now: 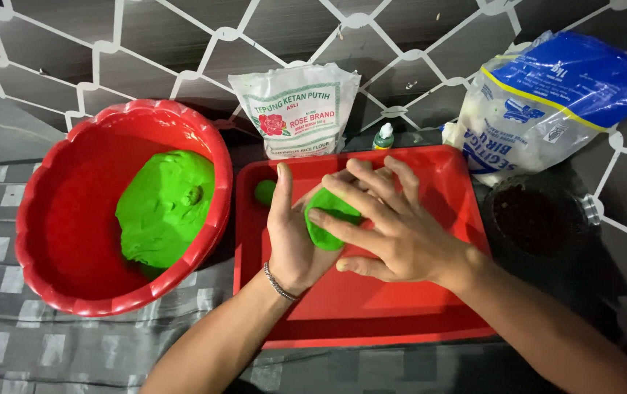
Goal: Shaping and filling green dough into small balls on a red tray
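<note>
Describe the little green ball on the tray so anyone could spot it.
Find the red tray right of the red bowl. In its far-left corner, beside the left hand, sits the small dough ball, far smaller than the bowl's lump.
</note>
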